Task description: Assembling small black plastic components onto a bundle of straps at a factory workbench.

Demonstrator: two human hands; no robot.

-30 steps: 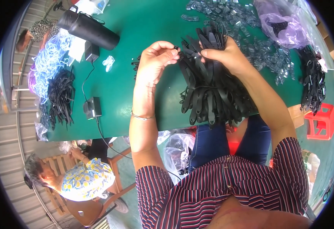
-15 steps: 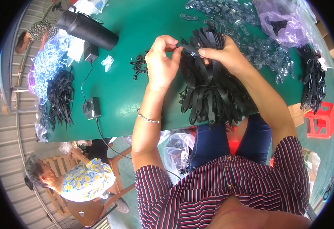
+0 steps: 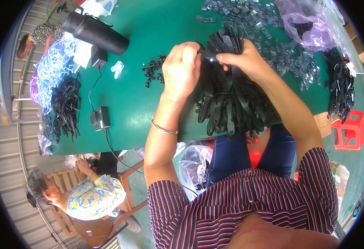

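A thick bundle of black straps [image 3: 236,106], bound round its middle, hangs over the near edge of the green table. My right hand [image 3: 248,58] is wrapped round its upper part, thumb pressed on one flat strap end that points left. My left hand [image 3: 182,70] is closed at that strap end, its fingers curled with the knuckles up. What sits between the left fingertips is hidden, but a small dark piece shows just beyond them. Small black plastic clips [image 3: 153,71] lie scattered beside my left wrist.
Clear plastic buckles [image 3: 290,58] spread over the right of the green table [image 3: 136,120], near a purple bag [image 3: 311,25]. Leftward are a black bottle [image 3: 97,31], a corded black box [image 3: 100,118], more black straps [image 3: 67,103] and pale blue cords [image 3: 53,66]. Another person [image 3: 90,191] sits lower left.
My left hand has turned and curled over the strap end, hiding the fingertips that showed before. It has shifted slightly right. My right hand and the bundle have stayed in place.
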